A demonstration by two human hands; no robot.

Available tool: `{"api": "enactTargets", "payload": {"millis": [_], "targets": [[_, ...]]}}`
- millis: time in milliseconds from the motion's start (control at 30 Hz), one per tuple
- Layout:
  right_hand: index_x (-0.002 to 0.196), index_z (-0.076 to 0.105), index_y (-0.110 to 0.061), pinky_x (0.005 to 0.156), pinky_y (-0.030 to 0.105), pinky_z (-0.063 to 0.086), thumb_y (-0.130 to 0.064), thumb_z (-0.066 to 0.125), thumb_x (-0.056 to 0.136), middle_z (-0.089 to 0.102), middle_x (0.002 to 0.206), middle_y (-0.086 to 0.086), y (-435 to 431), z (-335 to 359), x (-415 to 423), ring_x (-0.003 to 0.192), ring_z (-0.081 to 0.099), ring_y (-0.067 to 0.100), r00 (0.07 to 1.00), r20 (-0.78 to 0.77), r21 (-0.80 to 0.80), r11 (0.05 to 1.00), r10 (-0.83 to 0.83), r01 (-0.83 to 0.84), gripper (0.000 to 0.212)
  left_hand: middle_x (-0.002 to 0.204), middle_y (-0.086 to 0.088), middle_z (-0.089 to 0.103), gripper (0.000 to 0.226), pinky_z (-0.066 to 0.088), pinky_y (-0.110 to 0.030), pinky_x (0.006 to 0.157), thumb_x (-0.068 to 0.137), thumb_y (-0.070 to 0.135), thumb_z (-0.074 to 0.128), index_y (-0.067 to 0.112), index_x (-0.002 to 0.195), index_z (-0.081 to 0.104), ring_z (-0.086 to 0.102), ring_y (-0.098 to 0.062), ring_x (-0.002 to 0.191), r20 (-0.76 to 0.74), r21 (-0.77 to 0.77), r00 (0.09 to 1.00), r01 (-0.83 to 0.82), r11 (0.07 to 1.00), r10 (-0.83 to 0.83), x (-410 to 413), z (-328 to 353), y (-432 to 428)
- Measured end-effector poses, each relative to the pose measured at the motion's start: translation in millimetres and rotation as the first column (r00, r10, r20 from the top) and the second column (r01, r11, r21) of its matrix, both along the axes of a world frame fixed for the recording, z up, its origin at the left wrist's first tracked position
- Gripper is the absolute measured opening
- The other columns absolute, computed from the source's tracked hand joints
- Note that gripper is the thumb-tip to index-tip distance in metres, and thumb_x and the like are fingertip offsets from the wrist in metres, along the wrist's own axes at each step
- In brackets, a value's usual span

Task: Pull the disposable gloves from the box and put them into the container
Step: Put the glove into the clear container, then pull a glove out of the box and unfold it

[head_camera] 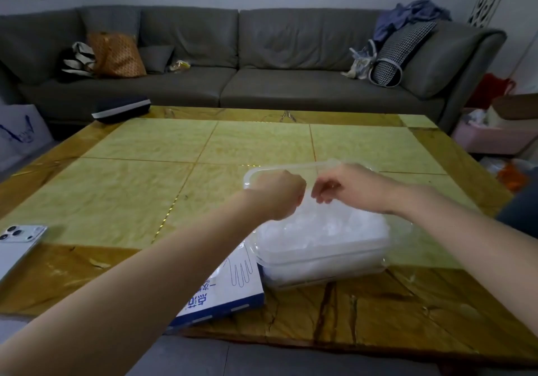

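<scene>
Hovering over the clear container (334, 271): my left hand (276, 194) is clenched and my right hand (346, 185) curled, knuckles nearly meeting. Gripping anything? I cannot tell. Gloves (320, 234) heaped inside, box (227, 288) flat just beside it.

Single view, head-worn, wide-angle. Faces forward and down across the table (122, 189) toward the sofa (227, 90) at the far side. Sits close above the near table edge; left forearm (131, 288) enters near left, right forearm (480, 236) near right. Table edges bow, probably lens distortion.
</scene>
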State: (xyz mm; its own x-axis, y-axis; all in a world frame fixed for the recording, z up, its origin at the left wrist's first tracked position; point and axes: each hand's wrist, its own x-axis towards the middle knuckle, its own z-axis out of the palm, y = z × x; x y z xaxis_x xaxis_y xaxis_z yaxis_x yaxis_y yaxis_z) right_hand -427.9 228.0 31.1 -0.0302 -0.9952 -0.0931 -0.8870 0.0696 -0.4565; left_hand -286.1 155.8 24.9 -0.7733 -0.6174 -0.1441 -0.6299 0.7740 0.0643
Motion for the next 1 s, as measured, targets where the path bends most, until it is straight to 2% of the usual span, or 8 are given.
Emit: {"api": "enactTargets", "payload": {"millis": [100, 233, 333, 600, 767, 833, 933, 1000], "targets": [[0.114, 0.061, -0.018, 0.081, 0.021, 0.043, -0.011, 0.059, 0.090, 0.062, 0.112, -0.006, -7.5, -24.2, -4.7, 0.103, 0.059, 0.013, 0.972, -0.207, 0.205, 0.976, 0.111, -0.068, 0.025, 0.127, -0.008, 0.052, 0.036, 0.044, -0.033, 0.083, 0.094, 0.019, 0.053, 0.012, 0.129, 0.050, 0.054, -0.027, 0.112, 0.238, 0.074, 0.970, 0.029, 0.997, -0.046, -11.6, -23.2, 1.0], [0.133, 0.042, -0.030, 0.089, 0.030, 0.039, -0.021, 0.063, 0.086, 0.045, 0.133, -0.004, -14.5, -55.7, -13.1, 0.117, 0.051, 0.022, 0.861, -0.447, 0.442, 0.897, 0.243, -0.024, 0.052, 0.141, -0.007, 0.039, 0.070, 0.038, -0.031, 0.078, 0.091, 0.040, 0.058, 0.014, 0.147, 0.024, 0.050, -0.026, 0.117, 0.572, 0.089, 0.816, 0.035, 0.995, -0.080, -16.7, -43.2, -3.1], [0.135, 0.037, -0.032, 0.091, 0.031, 0.042, -0.021, 0.065, 0.084, 0.037, 0.138, -0.001, -21.0, -67.8, -24.0, 0.118, 0.051, 0.023, 0.847, -0.471, 0.465, 0.885, 0.246, 0.001, 0.059, 0.149, -0.010, 0.030, 0.080, 0.039, -0.032, 0.076, 0.092, 0.036, 0.058, 0.014, 0.150, 0.008, 0.051, -0.028, 0.117, 0.581, 0.074, 0.811, 0.024, 0.997, -0.062, -18.5, -54.7, -5.0], [0.136, 0.037, -0.021, 0.098, 0.034, 0.042, -0.015, 0.064, 0.084, 0.033, 0.135, 0.008, -27.8, -67.3, -25.0, 0.115, 0.050, 0.028, 0.900, -0.376, 0.518, 0.856, 0.219, 0.008, 0.059, 0.152, -0.014, 0.013, 0.076, 0.042, -0.032, 0.082, 0.094, 0.015, 0.051, 0.011, 0.150, 0.001, 0.051, -0.031, 0.118, 0.577, 0.072, 0.813, 0.046, 0.996, -0.079, -15.1, -63.5, -5.8], [0.138, 0.038, -0.014, 0.094, 0.028, 0.039, -0.014, 0.061, 0.089, 0.042, 0.139, 0.008, -12.3, -39.7, -12.3, 0.122, 0.047, 0.025, 0.896, -0.395, 0.515, 0.856, 0.202, 0.034, 0.054, 0.132, -0.009, 0.048, 0.057, 0.042, -0.031, 0.084, 0.094, 0.043, 0.052, 0.011, 0.138, 0.037, 0.054, -0.026, 0.111, 0.536, 0.120, 0.833, 0.087, 0.989, -0.138, -10.3, -39.5, -8.0], [0.137, 0.042, -0.015, 0.097, 0.029, 0.039, -0.016, 0.057, 0.093, 0.044, 0.139, 0.004, -4.9, -23.5, -2.1, 0.124, 0.046, 0.023, 0.886, -0.420, 0.472, 0.881, 0.196, 0.029, 0.046, 0.128, -0.008, 0.053, 0.052, 0.042, -0.032, 0.089, 0.095, 0.042, 0.049, 0.009, 0.135, 0.042, 0.053, -0.025, 0.113, 0.450, 0.112, 0.880, 0.110, 0.988, -0.149, -4.3, -28.0, -2.6], [0.128, 0.052, -0.020, 0.095, 0.035, 0.044, -0.012, 0.044, 0.097, 0.056, 0.128, -0.001, 1.9, -2.8, 18.6, 0.116, 0.053, 0.021, 0.898, -0.430, 0.221, 0.975, 0.094, 0.004, 0.032, 0.131, -0.003, 0.050, 0.041, 0.036, -0.035, 0.098, 0.097, 0.035, 0.046, 0.017, 0.134, 0.043, 0.048, -0.023, 0.119, 0.159, -0.020, 0.978, 0.140, 0.990, -0.135, 10.9, -8.5, 6.8], [0.121, 0.054, -0.021, 0.088, 0.040, 0.047, -0.013, 0.040, 0.098, 0.061, 0.119, -0.001, 5.1, 3.9, 34.6, 0.107, 0.057, 0.022, 0.909, -0.417, -0.009, 1.000, 0.021, -0.027, 0.029, 0.130, 0.000, 0.051, 0.034, 0.033, -0.035, 0.102, 0.097, 0.030, 0.046, 0.020, 0.129, 0.046, 0.048, -0.020, 0.118, -0.109, -0.152, 0.987, 0.102, 0.983, -0.120, 27.6, 0.1, 11.2]]}}
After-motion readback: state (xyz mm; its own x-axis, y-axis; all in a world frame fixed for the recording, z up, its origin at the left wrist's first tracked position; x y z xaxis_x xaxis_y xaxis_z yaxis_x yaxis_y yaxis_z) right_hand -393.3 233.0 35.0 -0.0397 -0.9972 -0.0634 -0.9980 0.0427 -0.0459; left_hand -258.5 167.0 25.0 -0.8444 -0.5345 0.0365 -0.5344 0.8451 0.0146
